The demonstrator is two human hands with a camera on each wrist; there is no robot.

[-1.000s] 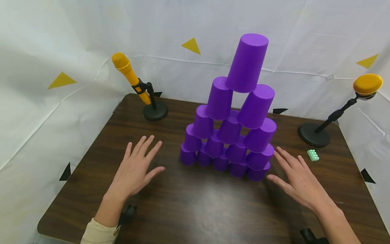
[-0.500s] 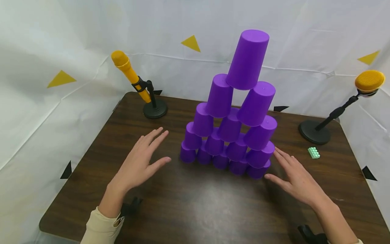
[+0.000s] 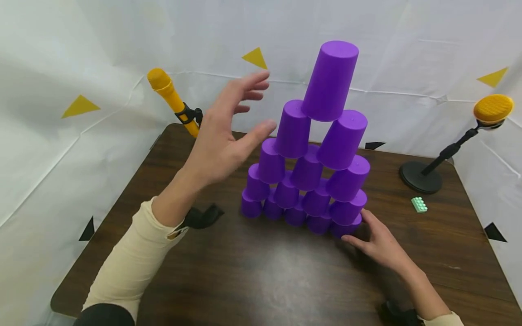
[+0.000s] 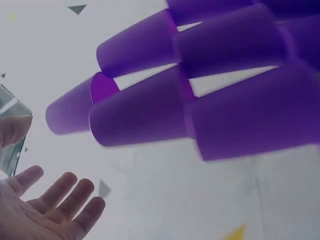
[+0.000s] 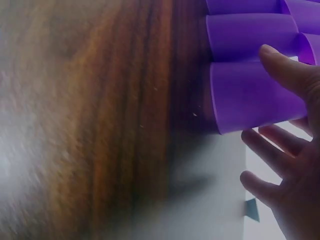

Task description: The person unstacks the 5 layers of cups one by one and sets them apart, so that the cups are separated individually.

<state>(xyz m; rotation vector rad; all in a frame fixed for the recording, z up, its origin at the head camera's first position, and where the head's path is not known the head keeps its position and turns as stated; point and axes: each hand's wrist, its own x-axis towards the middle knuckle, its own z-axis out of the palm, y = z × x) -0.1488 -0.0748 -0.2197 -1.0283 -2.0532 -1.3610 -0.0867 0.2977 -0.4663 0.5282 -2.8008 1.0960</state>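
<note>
Purple upside-down cups stand stacked in a pyramid, with a single cup (image 3: 331, 83) on top. My left hand (image 3: 220, 136) is raised to the left of the upper rows, fingers spread and slightly bent, holding nothing. In the left wrist view its fingers stay apart from the stacked cups (image 4: 145, 110). Low at the right end, my right hand (image 3: 381, 242) is beside the bottom-row corner cup (image 3: 341, 228). The right wrist view has the thumb in front of that cup (image 5: 250, 100) and the fingers loosely spread on its far side; whether they touch it I cannot tell.
A yellow microphone (image 3: 173, 99) on a stand is at the back left, its base hidden by my left arm. Another yellow-headed microphone (image 3: 492, 109) stands at the back right. A small mint-green toy brick (image 3: 419, 204) lies on the brown table (image 3: 281, 280), right of the cups.
My left hand has risen from low over the table, up and rightward beside the upper cups. My right hand has dropped slightly and drawn closer to the bottom right cup. The pyramid stands unchanged.
</note>
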